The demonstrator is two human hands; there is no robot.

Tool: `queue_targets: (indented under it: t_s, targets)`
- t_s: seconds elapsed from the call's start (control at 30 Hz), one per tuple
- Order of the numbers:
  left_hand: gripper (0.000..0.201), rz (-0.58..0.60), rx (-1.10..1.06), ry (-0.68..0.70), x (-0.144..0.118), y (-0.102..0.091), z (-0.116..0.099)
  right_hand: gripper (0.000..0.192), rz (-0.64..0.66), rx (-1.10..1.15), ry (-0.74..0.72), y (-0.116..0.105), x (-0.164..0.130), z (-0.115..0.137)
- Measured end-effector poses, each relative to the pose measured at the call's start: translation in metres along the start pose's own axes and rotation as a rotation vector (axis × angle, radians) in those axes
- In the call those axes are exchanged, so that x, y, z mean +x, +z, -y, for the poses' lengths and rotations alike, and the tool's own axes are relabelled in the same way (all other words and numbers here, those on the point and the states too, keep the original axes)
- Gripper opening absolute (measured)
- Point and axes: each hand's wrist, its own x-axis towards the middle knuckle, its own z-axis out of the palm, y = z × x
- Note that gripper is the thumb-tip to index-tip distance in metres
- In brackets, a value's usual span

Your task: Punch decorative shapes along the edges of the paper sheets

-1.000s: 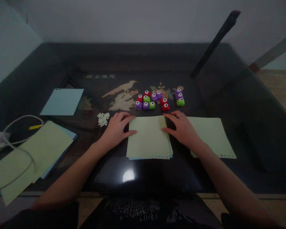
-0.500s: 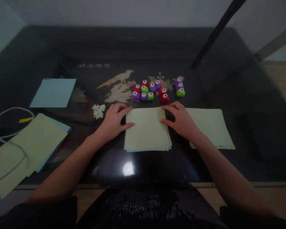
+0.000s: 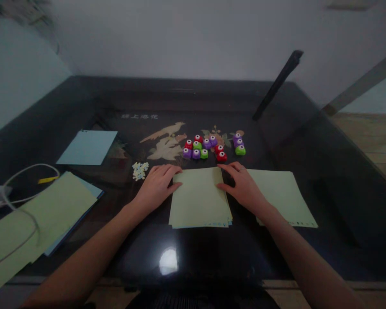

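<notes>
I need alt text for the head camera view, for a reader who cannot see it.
Two bare hands, left hand and right hand, rest flat on the side edges of a pale green paper stack on a glossy dark table. Behind it sit small coloured paper punches; more green and blue sheets lie at both sides.

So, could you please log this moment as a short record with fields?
left hand: flat, fingers on the left edge of the green paper stack
right hand: flat on the stack's right edge
beyond stack: small coloured punches
right of stack: single green sheet
left side: paper cutouts, blue sheet, white cable over more sheets
surface: dark glossy table
</notes>
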Motion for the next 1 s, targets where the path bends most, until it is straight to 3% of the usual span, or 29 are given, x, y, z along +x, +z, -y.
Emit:
queue_targets:
  t_s: [0.3,0.5,0.73,0.87,1.0]
  targets:
    - [0.022,-0.14,-0.104,-0.032,0.001,0.005,0.004,0.049,-0.049,0.039,0.004,0.003,-0.003,0.0]
    - [0.015,-0.182,-0.453,-0.206,0.004,0.004,0.004,0.054,-0.045,0.132,0.062,-0.003,-0.003,0.003]
    - [0.024,-0.259,-0.746,-0.346,0.006,-0.002,-0.002,0.026,0.235,0.637,0.175,-0.024,-0.007,0.012]
    - [0.023,-0.304,-0.903,-0.37,0.006,-0.006,-0.009,0.026,0.317,0.855,0.275,-0.03,-0.011,0.018]
    - [0.024,-0.319,-0.972,-0.387,0.005,-0.006,-0.013,0.026,0.368,0.92,0.309,-0.03,-0.011,0.02]
